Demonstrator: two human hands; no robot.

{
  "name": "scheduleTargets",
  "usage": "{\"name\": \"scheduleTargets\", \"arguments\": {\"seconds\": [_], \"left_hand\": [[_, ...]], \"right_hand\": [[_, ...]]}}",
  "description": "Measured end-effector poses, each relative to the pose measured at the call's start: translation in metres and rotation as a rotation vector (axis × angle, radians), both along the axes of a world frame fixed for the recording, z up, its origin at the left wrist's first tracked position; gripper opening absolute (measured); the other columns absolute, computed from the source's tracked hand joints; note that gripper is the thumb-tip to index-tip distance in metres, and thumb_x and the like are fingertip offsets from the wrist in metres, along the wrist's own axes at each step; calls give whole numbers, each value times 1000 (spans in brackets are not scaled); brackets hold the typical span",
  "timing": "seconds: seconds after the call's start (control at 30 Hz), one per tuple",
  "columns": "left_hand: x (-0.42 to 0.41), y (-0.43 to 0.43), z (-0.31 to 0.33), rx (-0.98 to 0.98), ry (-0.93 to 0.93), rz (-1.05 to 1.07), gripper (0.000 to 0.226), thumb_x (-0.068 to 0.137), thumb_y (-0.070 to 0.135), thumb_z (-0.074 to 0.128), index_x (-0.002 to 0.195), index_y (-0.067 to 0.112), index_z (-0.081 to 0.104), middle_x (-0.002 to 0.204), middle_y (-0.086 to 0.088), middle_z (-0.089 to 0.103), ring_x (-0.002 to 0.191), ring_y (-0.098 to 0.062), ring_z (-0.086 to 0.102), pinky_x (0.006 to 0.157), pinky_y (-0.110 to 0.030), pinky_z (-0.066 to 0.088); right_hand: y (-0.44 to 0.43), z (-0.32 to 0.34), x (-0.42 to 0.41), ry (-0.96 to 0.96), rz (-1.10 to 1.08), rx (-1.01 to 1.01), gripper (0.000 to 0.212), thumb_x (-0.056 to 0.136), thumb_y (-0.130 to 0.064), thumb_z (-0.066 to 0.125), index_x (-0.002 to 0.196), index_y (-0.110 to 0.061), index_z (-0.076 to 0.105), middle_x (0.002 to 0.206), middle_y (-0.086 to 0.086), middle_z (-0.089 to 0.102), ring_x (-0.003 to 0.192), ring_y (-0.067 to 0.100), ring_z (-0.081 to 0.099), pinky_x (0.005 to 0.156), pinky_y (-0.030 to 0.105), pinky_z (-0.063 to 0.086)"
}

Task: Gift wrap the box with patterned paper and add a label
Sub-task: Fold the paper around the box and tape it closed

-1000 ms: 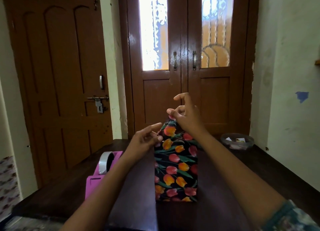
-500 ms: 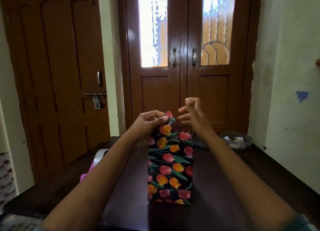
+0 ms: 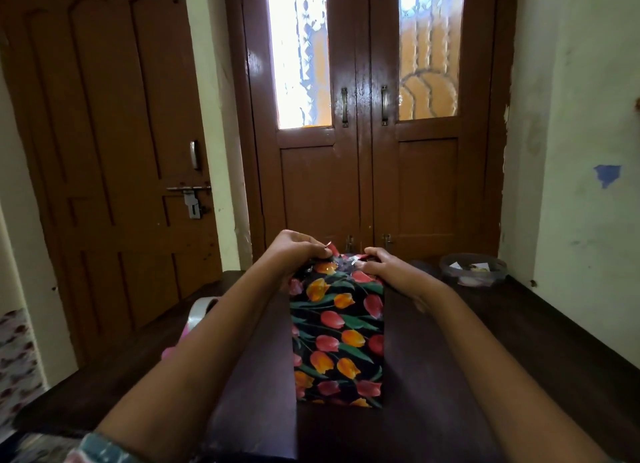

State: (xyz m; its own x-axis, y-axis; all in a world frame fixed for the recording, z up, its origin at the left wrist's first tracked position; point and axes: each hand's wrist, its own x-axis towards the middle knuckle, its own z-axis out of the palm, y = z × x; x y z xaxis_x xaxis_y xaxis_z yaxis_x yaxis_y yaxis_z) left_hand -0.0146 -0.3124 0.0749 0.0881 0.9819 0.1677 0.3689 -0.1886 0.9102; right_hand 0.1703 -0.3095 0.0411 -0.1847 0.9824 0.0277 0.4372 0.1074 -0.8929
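The box stands upright on the dark wooden table, wrapped in black paper printed with red and orange tulips. My left hand pinches a folded paper flap at the top left corner of the box. My right hand presses down on the top right edge, fingers curled over the paper. Something shiny, perhaps tape, glints on the top of the box between my hands. No label is visible.
A pink tape dispenser sits left of the box, mostly hidden behind my left forearm. A clear plastic container with small items stands at the back right, near the wall. Brown doors stand beyond the table.
My left hand rose from the side of the box to its top and gripped the flap. My right hand came down from above onto the top edge. The view tilted down.
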Motion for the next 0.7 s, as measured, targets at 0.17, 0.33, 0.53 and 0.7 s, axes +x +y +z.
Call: {"name": "scheduleTargets", "arguments": {"seconds": [0.17,0.33,0.53,0.7], "left_hand": [[6,10,-3,47,238,53,8,77,19,74,76,15,67,87,-2,65,83,-13,62,72,-25,53],[3,20,0,13,283,56,25,73,22,77,83,20,54,94,2,54,85,-13,54,64,-23,44],[-1,24,-5,-467,57,-128,17,87,25,61,92,11,53,89,-10,60,70,-19,60,57,-28,50],[2,23,2,-494,141,-19,25,86,29,61,89,7,50,86,-12,60,71,-21,59,64,-27,48]], "right_hand": [[-1,-5,3,-11,20,12,64,92,-41,48,146,-22,19,141,13,36,105,19,49,84,29,41],[1,-4,6,-71,24,9,66,91,-45,48,146,-24,18,145,14,32,119,25,45,95,34,39],[3,0,9,-139,41,23,68,88,-52,49,145,-25,22,145,12,33,107,17,45,87,30,37],[-3,2,8,-282,55,89,86,79,-74,33,148,-26,14,154,5,19,136,24,28,107,38,27]]}}
